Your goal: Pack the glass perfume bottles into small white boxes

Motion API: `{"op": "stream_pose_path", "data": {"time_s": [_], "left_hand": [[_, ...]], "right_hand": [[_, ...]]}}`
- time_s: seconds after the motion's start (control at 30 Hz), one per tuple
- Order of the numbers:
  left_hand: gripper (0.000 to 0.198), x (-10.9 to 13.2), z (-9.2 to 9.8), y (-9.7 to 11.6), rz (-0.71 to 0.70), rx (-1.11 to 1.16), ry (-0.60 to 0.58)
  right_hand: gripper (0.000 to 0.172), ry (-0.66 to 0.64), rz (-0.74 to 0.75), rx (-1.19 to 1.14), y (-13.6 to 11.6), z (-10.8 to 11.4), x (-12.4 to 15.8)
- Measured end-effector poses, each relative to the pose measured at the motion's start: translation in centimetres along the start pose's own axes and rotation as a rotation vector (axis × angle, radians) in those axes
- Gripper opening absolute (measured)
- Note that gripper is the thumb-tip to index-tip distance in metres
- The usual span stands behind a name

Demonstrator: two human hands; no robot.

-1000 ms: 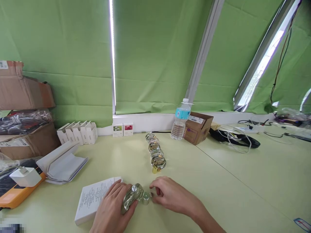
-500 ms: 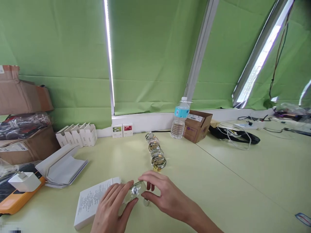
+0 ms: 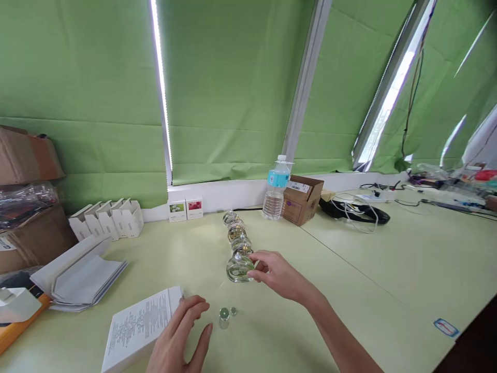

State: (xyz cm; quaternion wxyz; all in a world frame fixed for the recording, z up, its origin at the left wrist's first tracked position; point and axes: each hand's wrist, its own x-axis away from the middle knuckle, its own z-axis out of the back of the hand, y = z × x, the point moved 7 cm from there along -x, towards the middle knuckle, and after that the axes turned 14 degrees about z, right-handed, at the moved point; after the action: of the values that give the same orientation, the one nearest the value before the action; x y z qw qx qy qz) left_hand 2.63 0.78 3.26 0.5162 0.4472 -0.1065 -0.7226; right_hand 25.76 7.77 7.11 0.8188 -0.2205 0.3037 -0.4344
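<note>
Glass bottle (image 3: 239, 269) in right hand (image 3: 253, 265)

no text is legible, even on the white box (image 3: 140, 322).

Green blinds (image 3: 240, 93) are covering most of the bkgd, creasing a bit, w/ bright light (image 3: 160, 83) leaking thru narrow gaps & a grey post (image 3: 305, 77) slanting btwn panels. A low white ledge (image 3: 221, 191) is running below, & a pale yellow-green table (image 3: 388, 248) is filling the foregrd.
</note>
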Motion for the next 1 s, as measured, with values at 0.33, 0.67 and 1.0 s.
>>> {"op": "stream_pose_path", "data": {"time_s": [0.33, 0.67, 1.0], "left_hand": [[0.018, 0.1, -1.3, -0.2, 0.004, 0.039, -0.117], [0.02, 0.6, -2.3, -0.6, -0.033, 0.048, -0.156], [0.02, 0.7, -2.6, -0.7, -0.004, 0.073, -0.188]], "right_hand": [[0.01, -0.078, -0.101, -0.103, 3.2, -0.9, 0.3], [0.016, -0.094, -0.142, -0.093, 3.7, -1.5, -0.1], [0.03, -0.049, -0.126, 0.03, 1.2, 1.0, 1.2]]}}
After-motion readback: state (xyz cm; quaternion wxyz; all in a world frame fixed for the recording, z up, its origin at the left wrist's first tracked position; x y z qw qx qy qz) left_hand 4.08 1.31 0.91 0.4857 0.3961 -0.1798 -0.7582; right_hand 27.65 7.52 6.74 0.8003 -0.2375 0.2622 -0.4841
